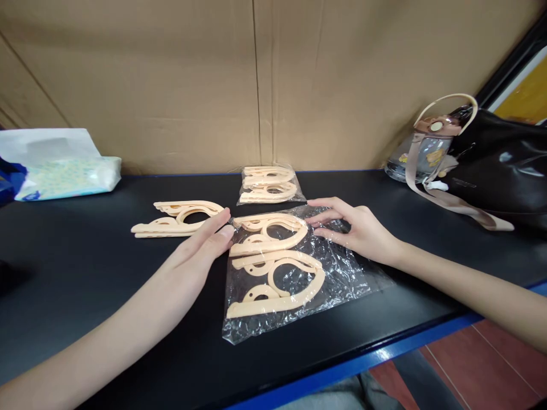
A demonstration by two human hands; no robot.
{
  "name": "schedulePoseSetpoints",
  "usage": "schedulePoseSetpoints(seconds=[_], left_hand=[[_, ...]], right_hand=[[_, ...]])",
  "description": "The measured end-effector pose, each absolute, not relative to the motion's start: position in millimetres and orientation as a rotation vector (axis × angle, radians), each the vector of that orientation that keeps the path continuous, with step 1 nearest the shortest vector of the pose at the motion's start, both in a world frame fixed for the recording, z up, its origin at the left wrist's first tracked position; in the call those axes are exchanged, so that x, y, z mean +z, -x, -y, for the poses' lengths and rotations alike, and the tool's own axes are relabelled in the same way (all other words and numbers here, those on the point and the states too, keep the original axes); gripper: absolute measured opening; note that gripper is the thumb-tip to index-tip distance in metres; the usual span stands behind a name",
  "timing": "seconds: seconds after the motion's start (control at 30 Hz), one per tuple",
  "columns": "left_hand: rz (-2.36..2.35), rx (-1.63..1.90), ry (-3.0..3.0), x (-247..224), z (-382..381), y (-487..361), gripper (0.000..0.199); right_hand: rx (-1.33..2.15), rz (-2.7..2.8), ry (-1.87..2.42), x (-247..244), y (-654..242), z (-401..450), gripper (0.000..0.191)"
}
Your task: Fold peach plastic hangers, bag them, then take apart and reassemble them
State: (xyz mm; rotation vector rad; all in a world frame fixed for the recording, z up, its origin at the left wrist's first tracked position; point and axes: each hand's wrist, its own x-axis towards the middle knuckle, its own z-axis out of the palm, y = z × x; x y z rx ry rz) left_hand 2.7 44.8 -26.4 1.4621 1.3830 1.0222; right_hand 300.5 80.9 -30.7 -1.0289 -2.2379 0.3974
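A clear plastic bag (342,273) lies flat on the black table in front of me, with two cream folding hangers, an upper one (294,234) and a lower one (318,279), folded up inside it. My left hand (205,245) is at the bag's upper left edge, fingers stretched out and fingertips close to the upper hanger. On the bag's upper right part, my right hand (359,230) rests with its fingers apart, touching the loose film. Beyond my left fingers lies another cream folding hanger (158,228), outside the bag and partly covered by that hand.
Behind the bag sits a smaller clear packet (269,185) of folded hangers. A tissue pack (68,176) stands at the back left. At the back right are a strapped water bottle (431,148) and a black bag (504,165). Cardboard (171,85) rises behind the table (179,353).
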Motion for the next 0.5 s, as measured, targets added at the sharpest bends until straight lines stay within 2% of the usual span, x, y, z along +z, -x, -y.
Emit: schedulePoseSetpoints(seconds=[0.5], left_hand=[[-1.316, 1.184, -1.209, -30, -60, -6, 0.043]], right_hand=[[0.352, 2.429, 0.876, -35, -304, -81, 0.055]])
